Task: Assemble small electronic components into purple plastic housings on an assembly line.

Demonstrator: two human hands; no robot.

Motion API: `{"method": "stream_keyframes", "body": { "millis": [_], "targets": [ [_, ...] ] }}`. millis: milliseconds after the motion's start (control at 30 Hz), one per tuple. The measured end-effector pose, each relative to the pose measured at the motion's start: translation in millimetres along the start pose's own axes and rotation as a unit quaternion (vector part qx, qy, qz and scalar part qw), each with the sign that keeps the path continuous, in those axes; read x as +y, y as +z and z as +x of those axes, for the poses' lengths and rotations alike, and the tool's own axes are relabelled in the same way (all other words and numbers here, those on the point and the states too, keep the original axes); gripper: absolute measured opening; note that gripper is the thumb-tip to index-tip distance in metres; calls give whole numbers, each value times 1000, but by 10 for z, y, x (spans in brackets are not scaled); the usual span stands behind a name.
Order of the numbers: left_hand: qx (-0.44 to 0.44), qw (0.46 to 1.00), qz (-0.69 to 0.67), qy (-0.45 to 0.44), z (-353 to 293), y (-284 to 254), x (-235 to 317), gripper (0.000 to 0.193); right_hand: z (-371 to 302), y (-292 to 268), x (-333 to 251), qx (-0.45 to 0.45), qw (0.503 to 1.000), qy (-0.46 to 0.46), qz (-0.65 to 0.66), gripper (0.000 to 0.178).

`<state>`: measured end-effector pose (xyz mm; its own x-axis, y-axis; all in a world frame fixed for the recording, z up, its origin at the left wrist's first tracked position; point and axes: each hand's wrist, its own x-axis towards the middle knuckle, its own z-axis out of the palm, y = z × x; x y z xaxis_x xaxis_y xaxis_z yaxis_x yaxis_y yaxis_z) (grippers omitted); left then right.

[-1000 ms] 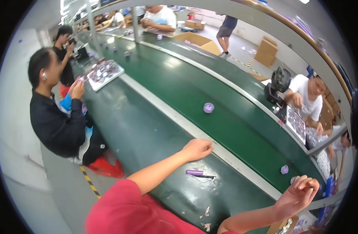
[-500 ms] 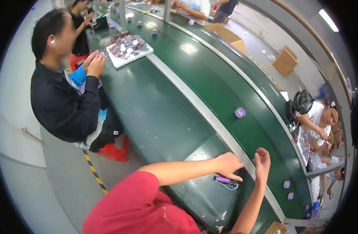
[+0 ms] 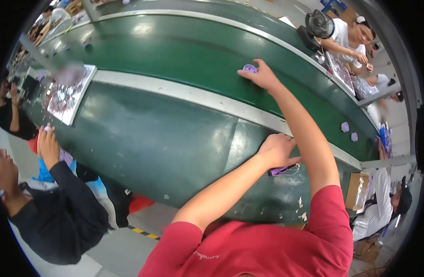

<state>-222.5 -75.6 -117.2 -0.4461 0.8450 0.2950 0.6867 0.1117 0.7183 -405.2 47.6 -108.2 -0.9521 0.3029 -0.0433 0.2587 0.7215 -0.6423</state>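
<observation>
My right hand reaches out over the green conveyor belt. Its thumb and fingers close around a small purple round piece, which looks like a plastic cap or housing. Nearer to me, my left hand lies with fingers loosely extended at the edge of the dark green worktable, against the metal rail. It holds nothing that I can see. A purple stick-shaped object with a thin white cord lies just below its thumb, partly covered.
Two more purple pieces sit on the belt to the right. A white tray of small parts lies at left, beside a co-worker in black. Across the belt are a black fan and another worker. An open cardboard box stands at right.
My right hand has moved out over the belt to the purple round piece and closed on it. The view has turned right; my left hand stays by the purple stick.
</observation>
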Motion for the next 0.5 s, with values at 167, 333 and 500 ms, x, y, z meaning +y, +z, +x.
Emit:
{"method": "stream_keyframes", "body": {
  "millis": [167, 333, 500],
  "targets": [
    [-8, 998, -40, 45, 41, 133, 154, 57, -73, -99, 149, 76, 993, -16, -94, 62],
    [-137, 987, 48, 66, -199, 28, 287, 75, -862, -409, 130, 72, 996, -29, 32, 55],
    [-126, 981, 113, 97, -374, 118, 371, 48, -2064, -1086, 505, -30, 973, 26, 227, 47]
  ]
}}
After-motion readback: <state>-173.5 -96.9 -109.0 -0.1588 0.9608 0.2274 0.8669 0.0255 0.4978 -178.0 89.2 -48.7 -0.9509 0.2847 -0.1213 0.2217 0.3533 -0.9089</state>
